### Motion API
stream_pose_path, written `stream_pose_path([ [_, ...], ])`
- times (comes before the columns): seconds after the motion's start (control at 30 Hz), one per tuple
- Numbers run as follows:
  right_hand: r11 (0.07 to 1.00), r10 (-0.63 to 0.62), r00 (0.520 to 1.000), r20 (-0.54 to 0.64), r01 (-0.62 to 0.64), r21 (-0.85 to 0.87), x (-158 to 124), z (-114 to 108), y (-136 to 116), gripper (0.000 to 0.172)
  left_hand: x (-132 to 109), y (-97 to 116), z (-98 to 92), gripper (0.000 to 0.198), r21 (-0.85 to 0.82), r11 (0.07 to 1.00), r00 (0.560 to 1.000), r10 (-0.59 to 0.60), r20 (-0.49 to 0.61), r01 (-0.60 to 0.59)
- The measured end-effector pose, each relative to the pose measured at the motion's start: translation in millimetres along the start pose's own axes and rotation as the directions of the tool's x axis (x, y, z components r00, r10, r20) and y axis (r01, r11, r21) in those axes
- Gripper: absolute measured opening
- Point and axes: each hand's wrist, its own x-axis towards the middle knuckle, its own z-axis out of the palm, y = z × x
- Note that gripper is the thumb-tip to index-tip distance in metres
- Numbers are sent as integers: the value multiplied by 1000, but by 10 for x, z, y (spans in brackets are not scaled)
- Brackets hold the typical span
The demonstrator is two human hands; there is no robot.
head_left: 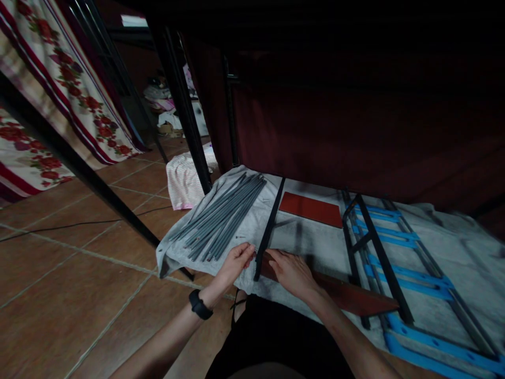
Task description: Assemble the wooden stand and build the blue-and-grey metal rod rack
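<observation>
My left hand (239, 258), with a dark band on its wrist, is closed in a pinch at the left side of a black metal bar (270, 229), near its front end. What lies between the fingertips is too small to make out. My right hand (291, 269) grips the left end of a long reddish-brown board (355, 296), its fingertips by the same bar. The board runs rightward to a black metal frame (371, 239). A second reddish-brown board (311, 209) lies flat behind. A small loose screw (240, 237) rests on the cloth left of the bar.
A bundle of grey metal tubes (224, 213) lies on the grey cloth (445, 226) to the left. Blue-and-grey racks (410, 279) lie at the right. A black bed post (185, 105) and a slanting black pole (87, 168) stand left, above a tiled floor (98, 284).
</observation>
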Motion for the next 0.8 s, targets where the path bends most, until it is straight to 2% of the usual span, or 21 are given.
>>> stream_pose_path([
  [0.1, 1000, -4, 1000, -4, 4, 6, -3, 4, 2, 37, 16, -8, -4, 38, 31, 996, 995, 76, 60, -78],
  [0.17, 1000, 0, 1000, -1, 0, 6, -4, 3, 0, 37, 9, -1, -2, 37, -24, 995, 994, 95, 45, -94],
  [0.27, 1000, 6, 1000, 5, -6, 5, -1, -3, -4, 37, -3, 8, 20, 38, -73, 997, 1000, 27, -16, -28],
  [0.33, 1000, 6, 1000, 9, -6, 11, -1, -9, -5, 37, 5, 6, 31, 44, -28, 1000, 1000, -4, -4, 3],
  [0.43, 1000, 6, 1000, 16, -6, 18, -4, -18, -7, 38, 25, 6, 12, 43, 83, 993, 996, 75, 52, -79],
  [0.5, 1000, 8, 1000, 21, -8, 18, -7, -21, -11, 38, 32, 13, -6, 40, 95, 985, 989, 136, 58, -141],
  [0.6, 1000, 11, 1000, 21, -12, 14, -7, -19, -17, 38, 40, 8, 0, 44, 31, 996, 997, 79, 26, -80],
  [0.7, 1000, 16, 1000, 22, -16, 11, -4, -12, -17, 40, 62, -15, 20, 50, 78, 997, 999, 25, 48, -29],
  [0.8, 1000, 15, 1000, 21, -16, 14, -6, -10, -13, 40, 74, -14, -2, 43, 173, 974, 987, 126, 103, -142],
])
